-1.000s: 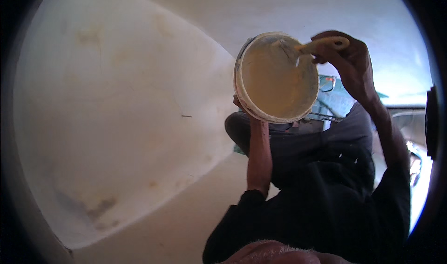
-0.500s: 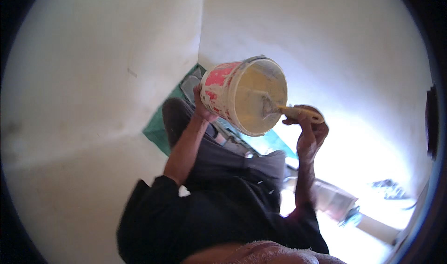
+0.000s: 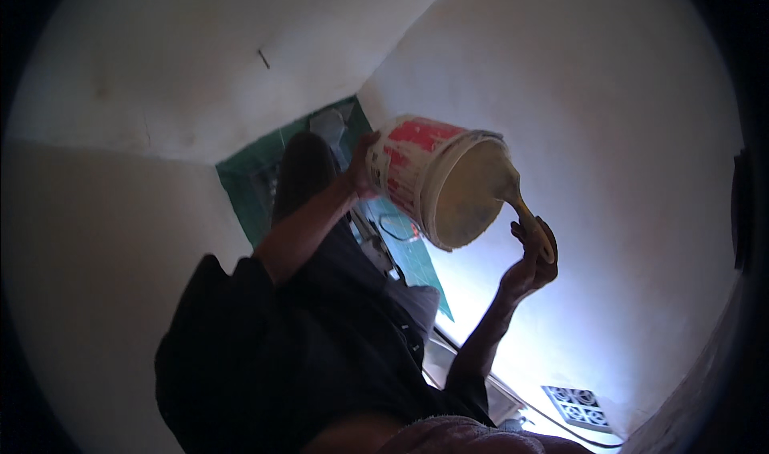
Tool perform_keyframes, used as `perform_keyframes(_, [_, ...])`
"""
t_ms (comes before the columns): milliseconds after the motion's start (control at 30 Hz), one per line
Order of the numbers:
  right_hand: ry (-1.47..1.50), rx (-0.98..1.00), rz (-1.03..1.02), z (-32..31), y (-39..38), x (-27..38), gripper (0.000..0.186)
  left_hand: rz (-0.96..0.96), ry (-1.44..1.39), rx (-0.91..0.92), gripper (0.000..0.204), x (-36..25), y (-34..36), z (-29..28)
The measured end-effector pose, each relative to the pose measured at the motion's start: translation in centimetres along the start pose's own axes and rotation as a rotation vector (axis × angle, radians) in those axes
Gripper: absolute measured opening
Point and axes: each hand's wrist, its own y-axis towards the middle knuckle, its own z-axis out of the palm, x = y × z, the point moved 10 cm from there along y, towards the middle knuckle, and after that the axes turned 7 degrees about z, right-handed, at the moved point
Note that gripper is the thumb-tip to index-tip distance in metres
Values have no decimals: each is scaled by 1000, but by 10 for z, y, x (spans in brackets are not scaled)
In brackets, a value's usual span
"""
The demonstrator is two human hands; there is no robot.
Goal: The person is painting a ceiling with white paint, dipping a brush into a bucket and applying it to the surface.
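My left hand (image 3: 364,167) is closed on the bottom end of a white plastic bucket (image 3: 412,161) with red patches and dried smears. The bucket lies tilted well over, its mouth facing right. Cream-coloured paint (image 3: 473,193) coats the inside. My right hand (image 3: 535,258) grips the handle of a paintbrush (image 3: 525,213) between thumb and fingers. The brush slants up to the left, its head against the bucket's right inner side near the rim; the bristle tips are hard to make out.
Pale walls (image 3: 593,133) meet in a corner beyond the bucket. Green tiles (image 3: 248,189) lie below, with several blurred items on them. A small dark nail or peg (image 3: 263,59) sticks out of the wall. A patterned vent block (image 3: 577,406) and a dark cable (image 3: 553,418) are at lower right.
The brush has moved from mid-bucket to the inner side near the rim, its handle now angled down to the right. The bucket has shifted slightly right, and the whole view has turned and darkened.
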Motion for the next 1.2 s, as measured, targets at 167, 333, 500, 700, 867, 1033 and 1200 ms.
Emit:
perform_keyframes(167, [6,-120,-80,-39,-9,1,22,52,94,-34,82,-10,4,3])
perform_keyframes(333, [152,-100,68,-34,-14,28,26,-15,5,133,84,4,8,20])
perform_keyframes(500, [276,140,184,22,-20,19,36,-40,50,93,89,-8,-3,29])
perform_keyframes(700, [545,70,204,-10,24,6,43,-23,70,68,93,4,-5,23])
perform_keyframes(867, [729,0,1,32,155,59,28,-20,16,38,91,3,-9,33])
perform_keyframes(1033, [769,-13,-171,108,280,112,33,-7,27,33,93,5,-16,41])
perform_keyframes(1200, [668,-202,-320,152,349,150,25,81,30,-18,93,-8,-37,43])
